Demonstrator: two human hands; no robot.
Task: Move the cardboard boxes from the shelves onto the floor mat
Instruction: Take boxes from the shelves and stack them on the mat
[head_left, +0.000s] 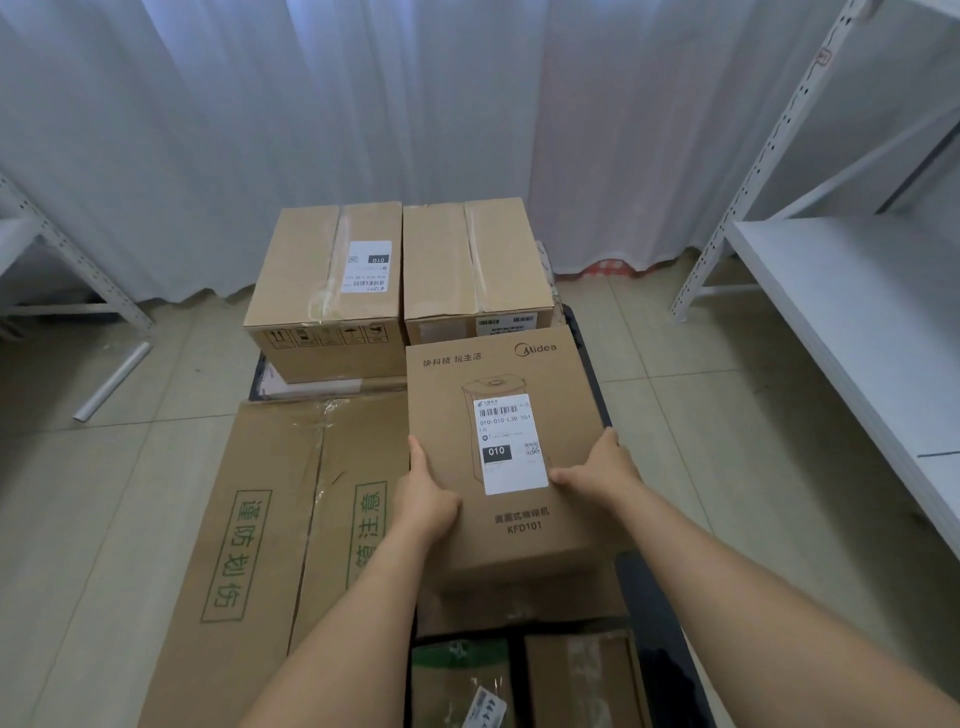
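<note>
I hold a brown Midea cardboard box (498, 374) with a white shipping label over the dark floor mat (649, 597). My left hand (423, 493) grips its left side and my right hand (602, 467) grips its right side, thumb on the top face. Behind it two taped boxes stand side by side, one at the left (324, 280) and one at the right (467, 260). A long flat box with green print (270, 519) lies at the left. Two smaller boxes (519, 675) lie below my arms.
White metal shelving (831, 260) stands at the right with a bare shelf board. Another white shelf frame (62, 249) is at the far left. A white tube (111, 382) lies on the tiled floor. White curtains hang behind.
</note>
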